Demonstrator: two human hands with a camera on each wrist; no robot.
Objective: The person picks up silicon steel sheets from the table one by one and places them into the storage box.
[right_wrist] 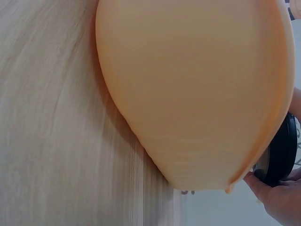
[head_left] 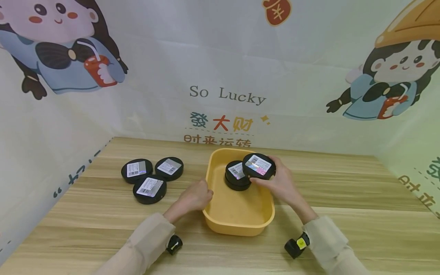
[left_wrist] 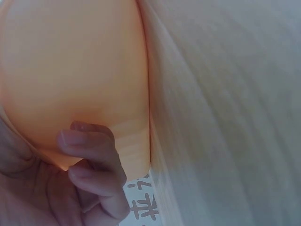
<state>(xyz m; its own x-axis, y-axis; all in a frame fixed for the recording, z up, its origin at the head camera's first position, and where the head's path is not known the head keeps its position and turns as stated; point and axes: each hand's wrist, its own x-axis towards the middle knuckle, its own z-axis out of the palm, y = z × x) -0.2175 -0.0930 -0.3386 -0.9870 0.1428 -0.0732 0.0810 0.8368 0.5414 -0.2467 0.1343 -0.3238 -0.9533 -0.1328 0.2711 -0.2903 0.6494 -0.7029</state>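
My left hand (head_left: 196,195) grips the left rim of a yellow plastic tub (head_left: 237,230) with curled fingers. In the left wrist view, the curled fingers (left_wrist: 101,188) show against the tub's outer wall (left_wrist: 80,56). Over the tub's right rim, my right hand (head_left: 283,185) holds a round flat black container (head_left: 259,165) by its edge, silver label up. The right wrist view shows the container (right_wrist: 283,150) partly behind the tub's rim. Inside the tub sits a short stack of similar black containers (head_left: 236,176), partly covered by the held one.
Three more round black containers (head_left: 149,188) with silver labels lie close together on the wooden table (head_left: 343,236), left of the tub. A printed backdrop (head_left: 158,76) rises behind the table and along its sides.
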